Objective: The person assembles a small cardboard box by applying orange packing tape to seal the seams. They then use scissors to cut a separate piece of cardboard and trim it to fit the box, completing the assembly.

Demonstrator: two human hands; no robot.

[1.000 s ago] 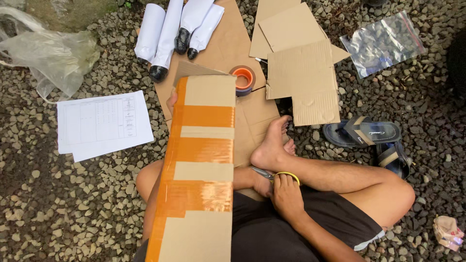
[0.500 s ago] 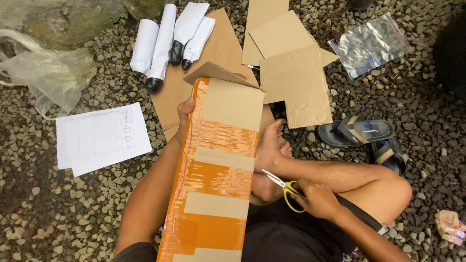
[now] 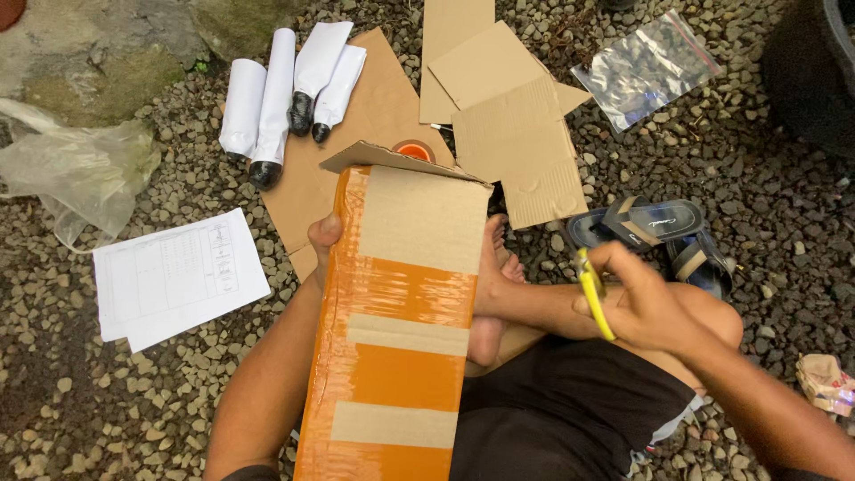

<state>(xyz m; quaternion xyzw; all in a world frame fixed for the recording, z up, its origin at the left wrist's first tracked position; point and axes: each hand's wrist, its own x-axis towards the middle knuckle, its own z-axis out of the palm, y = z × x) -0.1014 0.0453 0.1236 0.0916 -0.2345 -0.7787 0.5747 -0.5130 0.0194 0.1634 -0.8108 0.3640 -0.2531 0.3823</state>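
Orange tape bands wrap a long cardboard box (image 3: 396, 321) that fills the lower centre of the frame, propped on end across the seated person's lap, its top flap tilted open toward the upper centre; the left hand (image 3: 322, 239) grips the box's upper left edge, fingers curled round it and mostly hidden behind the cardboard; the right hand (image 3: 646, 298), at centre right, is closed round yellow-handled scissors (image 3: 592, 289), which a second ago lay low beside the bare foot (image 3: 494, 267) and now are lifted clear of the lap, well apart from the box; the box itself has been raised and drawn nearer the camera, so cutting looks about to begin, not underway; loose cardboard sheets (image 3: 512, 134) lie at upper centre, white rolled tubes (image 3: 289, 85) at upper left, printed paper (image 3: 174, 276) at left, sandals (image 3: 655, 232) at right, all on gravel.
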